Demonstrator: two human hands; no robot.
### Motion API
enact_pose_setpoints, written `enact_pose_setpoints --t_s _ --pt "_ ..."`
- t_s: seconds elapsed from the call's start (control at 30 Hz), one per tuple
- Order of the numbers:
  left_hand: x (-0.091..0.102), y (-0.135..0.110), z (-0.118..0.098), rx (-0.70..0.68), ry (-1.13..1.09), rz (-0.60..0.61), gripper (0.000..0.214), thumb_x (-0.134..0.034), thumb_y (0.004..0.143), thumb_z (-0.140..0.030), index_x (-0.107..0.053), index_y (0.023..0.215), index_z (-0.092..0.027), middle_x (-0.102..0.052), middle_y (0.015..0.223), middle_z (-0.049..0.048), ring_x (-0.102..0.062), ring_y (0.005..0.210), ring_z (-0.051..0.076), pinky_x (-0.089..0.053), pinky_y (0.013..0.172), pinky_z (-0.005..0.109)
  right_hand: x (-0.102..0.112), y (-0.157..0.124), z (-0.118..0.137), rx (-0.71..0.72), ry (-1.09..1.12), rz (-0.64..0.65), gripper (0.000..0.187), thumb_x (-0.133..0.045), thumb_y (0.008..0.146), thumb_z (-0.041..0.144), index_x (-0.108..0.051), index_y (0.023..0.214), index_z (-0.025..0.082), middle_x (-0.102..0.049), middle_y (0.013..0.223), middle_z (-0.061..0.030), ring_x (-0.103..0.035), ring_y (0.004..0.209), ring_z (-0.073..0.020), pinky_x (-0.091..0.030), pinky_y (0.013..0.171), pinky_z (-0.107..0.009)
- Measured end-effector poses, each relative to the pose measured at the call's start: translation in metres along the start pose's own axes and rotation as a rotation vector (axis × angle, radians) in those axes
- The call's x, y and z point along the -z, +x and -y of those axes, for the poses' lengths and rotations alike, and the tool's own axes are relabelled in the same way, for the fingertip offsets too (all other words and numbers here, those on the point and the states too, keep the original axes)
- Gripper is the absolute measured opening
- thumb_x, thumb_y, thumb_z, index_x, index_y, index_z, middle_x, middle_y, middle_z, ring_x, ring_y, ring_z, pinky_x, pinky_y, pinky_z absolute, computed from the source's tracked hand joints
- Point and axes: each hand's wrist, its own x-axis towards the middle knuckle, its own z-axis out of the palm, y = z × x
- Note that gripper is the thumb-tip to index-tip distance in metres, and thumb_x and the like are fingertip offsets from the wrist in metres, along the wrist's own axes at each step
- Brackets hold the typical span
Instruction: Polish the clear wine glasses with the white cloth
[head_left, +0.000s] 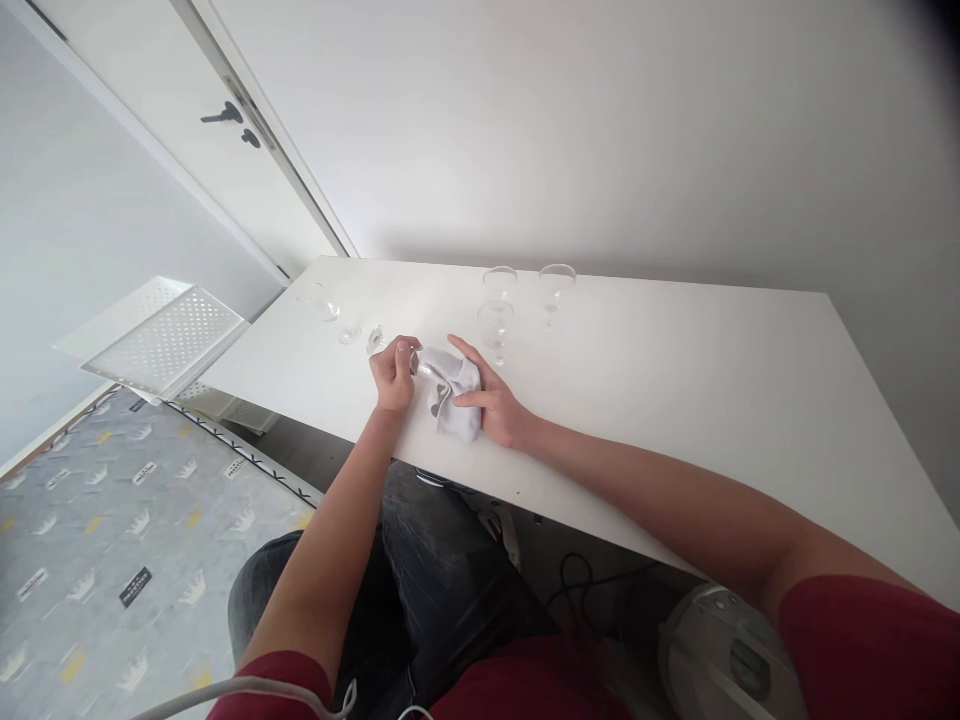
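Observation:
My left hand point(394, 374) is closed around the stem of a clear stemmed glass point(417, 362) above the table's front half. A round glass foot point(375, 340) shows just beyond that fist; it appears to belong to this glass. My right hand point(501, 405) grips a white cloth point(466, 412) with grey marks, wrapped against the glass's bowl and hiding most of it. Behind my right hand, a stemmed glass point(496, 325) stands upright, with another glass point(500, 278) behind it and a third glass point(556, 285) to the right.
Another clear glass point(319, 302) seems to lie on its side at the left of the white table point(690, 400). White perforated panels point(165, 340) stand off the table's left end. A patterned mattress point(150, 540) is at lower left, a grey machine point(727, 650) at lower right.

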Motion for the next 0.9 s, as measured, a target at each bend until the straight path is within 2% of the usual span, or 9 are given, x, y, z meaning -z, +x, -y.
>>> enact_pose_setpoints --t_s 0.13,0.23,0.33,0.43,0.5,0.6,0.67,0.8,0.9 --pt "0.0 -0.0012 -0.0005 -0.01 0.001 0.027 0.059 -0.04 0.109 -0.062 -0.072 0.082 -0.021 -0.056 0.058 0.001 -0.05 0.05 0.014 -0.037 0.053 0.031 0.0001 0.0013 -0.0025 -0.037 -0.029 -0.082 0.111 -0.079 0.069 0.007 -0.034 0.165 0.041 -0.072 0.102 0.0025 -0.071 0.082 -0.0206 -0.063 0.072 -0.038" --pt "0.0002 -0.0016 -0.001 -0.017 0.019 -0.008 0.059 -0.039 0.11 -0.06 -0.072 0.082 -0.021 -0.055 0.057 0.0013 -0.05 0.052 0.015 -0.035 0.053 0.031 -0.0002 0.0018 -0.0035 -0.092 -0.029 -0.026 0.107 -0.078 0.068 0.006 -0.04 0.163 0.037 -0.071 0.107 0.0008 -0.071 0.083 -0.0205 -0.064 0.074 -0.038" --pt "0.0 -0.0012 -0.0009 -0.021 0.034 -0.026 0.059 -0.038 0.11 -0.059 -0.07 0.078 -0.021 -0.056 0.059 0.0017 -0.05 0.053 0.015 -0.035 0.054 0.032 -0.0006 0.001 -0.0016 -0.052 -0.021 0.016 0.112 -0.078 0.067 0.005 -0.035 0.165 0.041 -0.07 0.104 0.0025 -0.07 0.084 -0.0201 -0.064 0.076 -0.038" --pt "-0.0005 -0.001 -0.0003 -0.023 0.042 -0.005 0.058 -0.039 0.11 -0.059 -0.069 0.078 -0.021 -0.055 0.058 0.0012 -0.05 0.051 0.014 -0.036 0.053 0.031 -0.0016 0.0002 0.0003 0.002 -0.037 -0.048 0.119 -0.077 0.069 0.006 -0.026 0.168 0.046 -0.069 0.1 0.0049 -0.069 0.083 -0.0189 -0.063 0.075 -0.036" --pt "-0.0005 -0.0013 0.0002 -0.021 0.049 0.004 0.058 -0.039 0.11 -0.059 -0.069 0.077 -0.021 -0.055 0.057 0.0009 -0.05 0.05 0.014 -0.036 0.053 0.031 -0.0024 0.0 0.0005 -0.022 -0.057 -0.079 0.117 -0.076 0.069 0.006 -0.027 0.168 0.044 -0.07 0.101 0.0042 -0.069 0.082 -0.0186 -0.062 0.074 -0.035" --pt "-0.0002 -0.0015 0.0005 -0.021 0.065 -0.015 0.06 -0.038 0.11 -0.06 -0.068 0.074 -0.021 -0.058 0.06 0.0026 -0.053 0.054 0.016 -0.038 0.056 0.032 -0.0023 0.0 -0.0008 -0.075 -0.052 -0.02 0.112 -0.075 0.069 0.006 -0.033 0.166 0.041 -0.071 0.105 0.002 -0.07 0.082 -0.0194 -0.063 0.076 -0.037" --pt "0.0 -0.0014 0.0005 -0.022 0.07 -0.026 0.061 -0.037 0.11 -0.059 -0.067 0.073 -0.021 -0.06 0.061 0.0031 -0.054 0.056 0.016 -0.038 0.057 0.032 -0.0011 0.0004 -0.002 -0.056 -0.029 0.004 0.114 -0.076 0.068 0.006 -0.032 0.167 0.043 -0.071 0.105 0.0028 -0.07 0.084 -0.0198 -0.063 0.077 -0.038" --pt "-0.0001 -0.001 0.0 -0.014 0.064 -0.004 0.059 -0.039 0.11 -0.06 -0.068 0.075 -0.021 -0.056 0.057 0.0012 -0.051 0.051 0.015 -0.036 0.054 0.032 0.0013 0.0016 -0.0041 -0.026 -0.034 -0.099 0.117 -0.077 0.07 0.009 -0.025 0.168 0.046 -0.07 0.1 0.0046 -0.07 0.082 -0.0192 -0.062 0.073 -0.035" --pt "-0.0002 -0.0006 -0.0008 -0.005 0.066 -0.024 0.062 -0.037 0.11 -0.062 -0.067 0.073 -0.021 -0.058 0.059 0.0027 -0.053 0.054 0.016 -0.037 0.055 0.032 0.0015 0.0013 -0.0043 -0.072 -0.032 -0.021 0.11 -0.076 0.069 0.008 -0.034 0.166 0.041 -0.071 0.108 0.0014 -0.07 0.083 -0.0201 -0.062 0.074 -0.037"
